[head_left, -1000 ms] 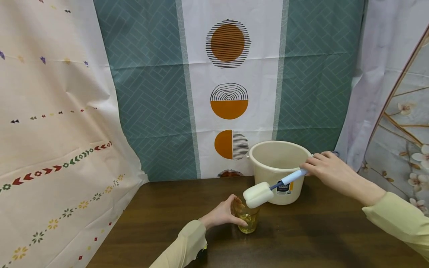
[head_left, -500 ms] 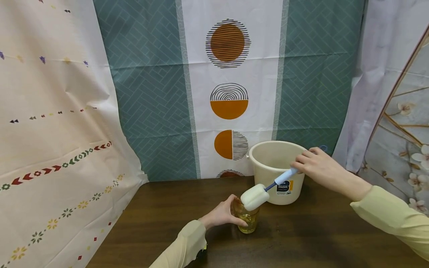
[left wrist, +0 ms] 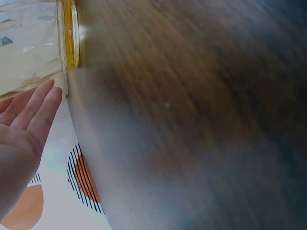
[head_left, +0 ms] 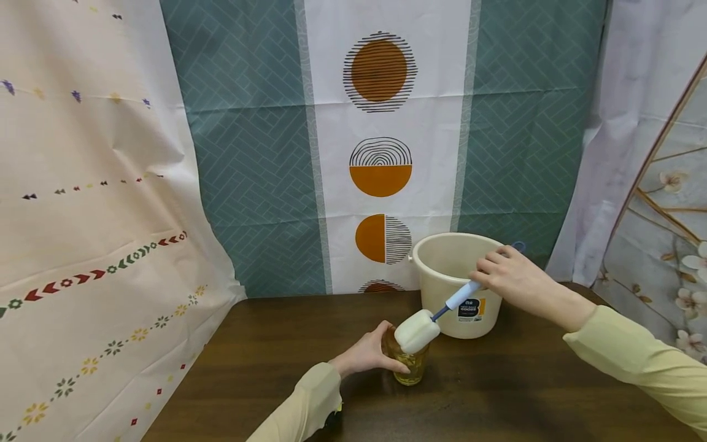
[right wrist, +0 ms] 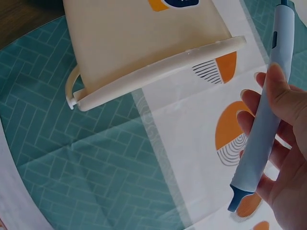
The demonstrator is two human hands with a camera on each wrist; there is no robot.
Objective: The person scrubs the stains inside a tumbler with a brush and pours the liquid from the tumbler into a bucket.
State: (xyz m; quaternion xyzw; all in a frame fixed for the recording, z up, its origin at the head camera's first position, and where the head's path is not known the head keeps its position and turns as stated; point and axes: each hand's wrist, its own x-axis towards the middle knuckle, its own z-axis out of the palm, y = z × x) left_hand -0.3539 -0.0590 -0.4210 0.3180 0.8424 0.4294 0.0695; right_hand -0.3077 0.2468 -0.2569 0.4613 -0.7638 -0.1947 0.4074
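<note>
In the head view, my left hand (head_left: 367, 354) grips an amber-tinted glass tumbler (head_left: 410, 372) standing on the table, thumb in front and fingers behind. The left wrist view shows part of the glass (left wrist: 71, 36) beyond the fingers of that hand (left wrist: 29, 127). With my right hand (head_left: 513, 279) I hold a sponge cup brush (head_left: 418, 331), its white head tilted down to the left. The sponge overlaps the glass's mouth in the head view. Thumb and fingers wrap the brush's light blue handle (right wrist: 261, 139) in the right wrist view.
Behind the brush a cream plastic bucket (head_left: 433, 294) with a label stands on the dark wooden table (head_left: 287, 331). A patterned cloth (head_left: 254, 153) hangs at the back, and other printed cloths enclose both sides. Something small and dark lies by the left cuff.
My right hand has moved left with the brush, bringing the sponge lower and further over the glass. The left hand keeps its grip on the glass in place.
</note>
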